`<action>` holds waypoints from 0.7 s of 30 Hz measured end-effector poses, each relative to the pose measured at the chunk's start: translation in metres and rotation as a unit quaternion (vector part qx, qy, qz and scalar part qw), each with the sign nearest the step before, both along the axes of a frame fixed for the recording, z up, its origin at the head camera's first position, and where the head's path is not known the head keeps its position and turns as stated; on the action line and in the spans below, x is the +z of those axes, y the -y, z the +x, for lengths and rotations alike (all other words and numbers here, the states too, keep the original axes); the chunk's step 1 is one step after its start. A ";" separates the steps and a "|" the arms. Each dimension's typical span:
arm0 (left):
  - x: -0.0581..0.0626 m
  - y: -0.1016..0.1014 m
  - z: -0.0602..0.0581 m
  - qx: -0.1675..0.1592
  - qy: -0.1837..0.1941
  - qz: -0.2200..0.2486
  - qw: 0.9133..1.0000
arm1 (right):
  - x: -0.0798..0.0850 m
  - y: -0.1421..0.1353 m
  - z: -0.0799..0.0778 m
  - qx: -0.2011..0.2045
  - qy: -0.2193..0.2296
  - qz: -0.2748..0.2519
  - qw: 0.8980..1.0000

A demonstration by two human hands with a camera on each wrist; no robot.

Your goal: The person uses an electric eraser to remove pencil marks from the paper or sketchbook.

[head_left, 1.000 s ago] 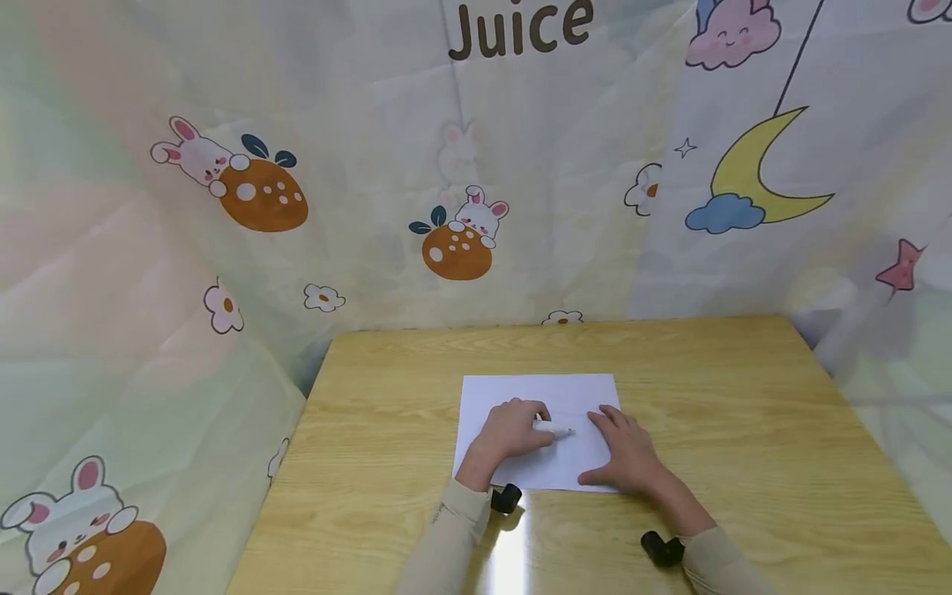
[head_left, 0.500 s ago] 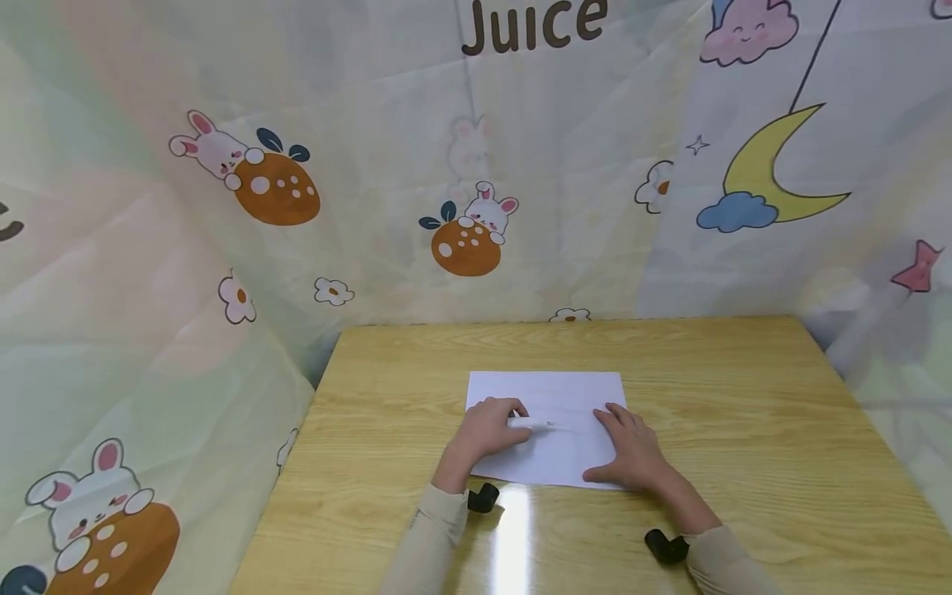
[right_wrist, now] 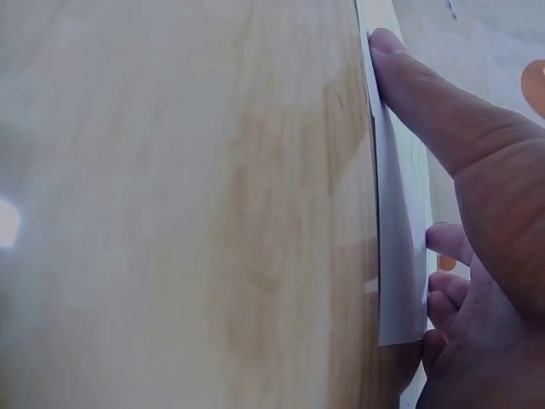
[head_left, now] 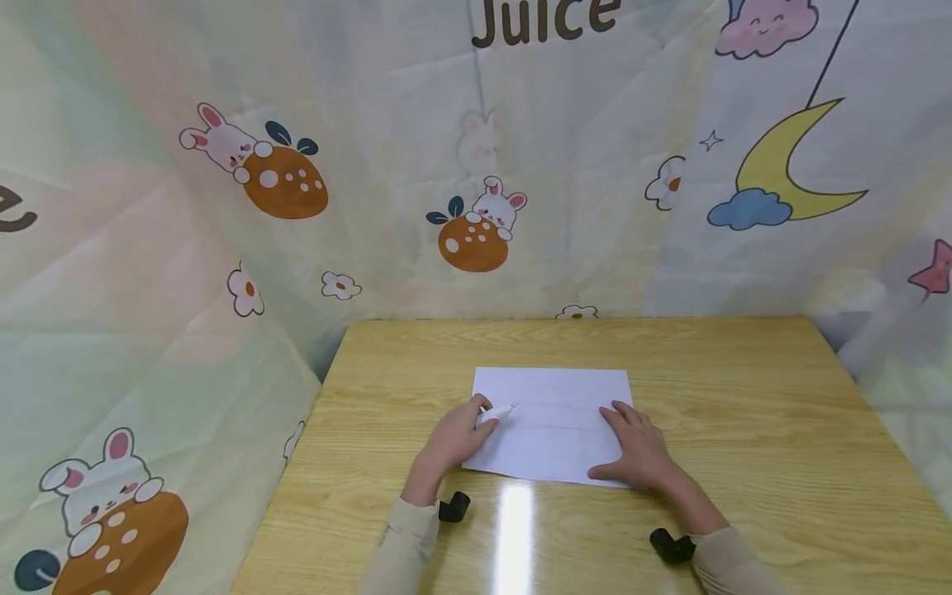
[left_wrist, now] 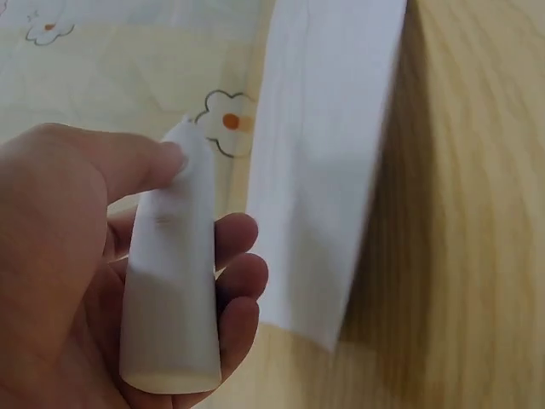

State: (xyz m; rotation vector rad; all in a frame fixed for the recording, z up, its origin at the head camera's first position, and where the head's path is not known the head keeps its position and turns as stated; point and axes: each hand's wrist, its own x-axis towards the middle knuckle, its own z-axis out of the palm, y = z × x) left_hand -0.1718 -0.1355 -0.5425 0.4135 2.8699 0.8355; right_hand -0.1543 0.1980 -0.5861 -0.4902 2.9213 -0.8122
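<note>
My left hand holds a small white squeeze bottle with a narrow tip, over the left part of a white sheet of paper. In the left wrist view the thumb lies along the tapered bottle and the fingers curl round it from behind. The tip points away to the right. Faint streaks run across the sheet. My right hand rests on the paper's right edge with fingers spread. In the right wrist view its thumb presses near the sheet's edge.
The sheet lies on a wood-grain table. Behind and beside the table hangs a printed cloth with rabbits and a moon. Black wrist cameras sit at both cuffs. Light glares off the table's front.
My left hand has moved left across the paper with the squeeze bottle, from near the middle to the left edge. The right hand stays on the sheet. The head view has shifted slightly.
</note>
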 end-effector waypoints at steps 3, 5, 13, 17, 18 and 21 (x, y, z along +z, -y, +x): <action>-0.001 0.010 0.004 0.028 0.010 0.020 0.999 | 0.001 0.000 -0.001 -0.001 0.001 0.001 1.000; -0.003 0.017 0.005 0.050 0.003 0.028 0.998 | 0.001 0.000 -0.002 -0.001 0.002 0.001 1.000; -0.013 0.037 0.004 0.107 -0.039 0.042 0.993 | 0.001 0.001 -0.002 -0.004 0.005 0.008 1.000; -0.015 0.044 0.004 0.127 -0.060 0.035 0.989 | 0.000 0.002 -0.001 -0.006 0.008 0.006 1.000; -0.016 0.045 0.003 0.133 -0.071 0.030 0.988 | 0.000 0.002 -0.001 -0.007 0.009 0.006 1.000; -0.016 0.049 0.000 0.148 -0.094 0.015 0.984 | -0.001 0.002 -0.001 -0.006 0.008 0.004 1.000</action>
